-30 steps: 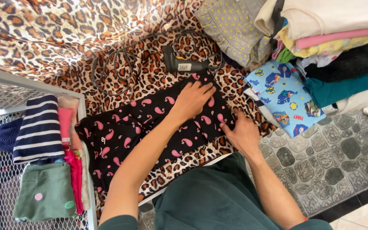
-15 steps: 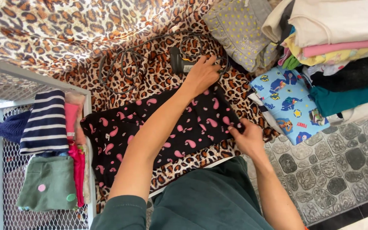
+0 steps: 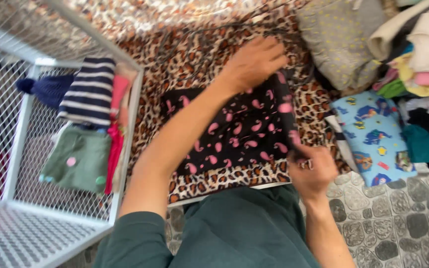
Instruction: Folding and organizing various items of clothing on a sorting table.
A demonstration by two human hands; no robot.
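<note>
A black garment with pink shapes (image 3: 239,131) lies on a leopard-print blanket (image 3: 194,64) in front of me. My left hand (image 3: 254,62) reaches across to the garment's far right corner and grips its edge. At the near right corner my right hand (image 3: 311,171) pinches the fabric. The right edge of the garment is lifted a little off the blanket between the two hands. A dark object on the blanket is mostly hidden behind my left hand.
A white wire basket (image 3: 31,149) at the left holds a striped navy garment (image 3: 88,94), a green piece (image 3: 78,159) and pink ones. A blue cartoon-print cloth (image 3: 373,136), a grey dotted cloth (image 3: 338,39) and a pile of clothes (image 3: 423,64) lie at the right. Stone-pattern floor (image 3: 403,223) lies below.
My left hand moved from the garment's middle up to its far right corner. My right hand closed on the near right corner, and the right edge lifted. The view tilted left.
</note>
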